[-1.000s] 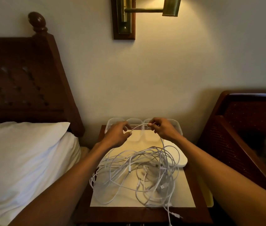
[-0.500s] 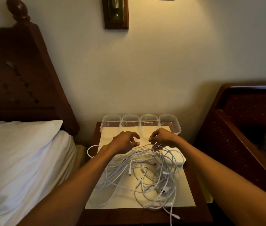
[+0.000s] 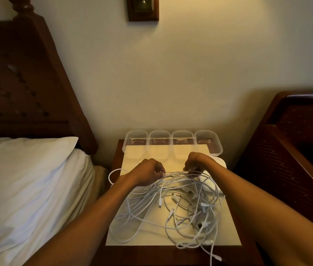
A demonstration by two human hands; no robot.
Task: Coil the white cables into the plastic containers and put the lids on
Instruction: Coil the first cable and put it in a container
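Clear plastic containers (image 3: 159, 136): four. Left hand (image 3: 146, 174), right hand (image 3: 198, 160) pinch white cables (image 3: 173, 211).

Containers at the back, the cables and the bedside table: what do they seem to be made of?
Containers: clear, glossy plastic, probably; what lies beneath shows through their walls. White cables: a smooth, flexible, plastic-like sheath that bends in loose loops. Bedside table: dark reddish wood with a slight sheen, though veneer cannot be ruled out.
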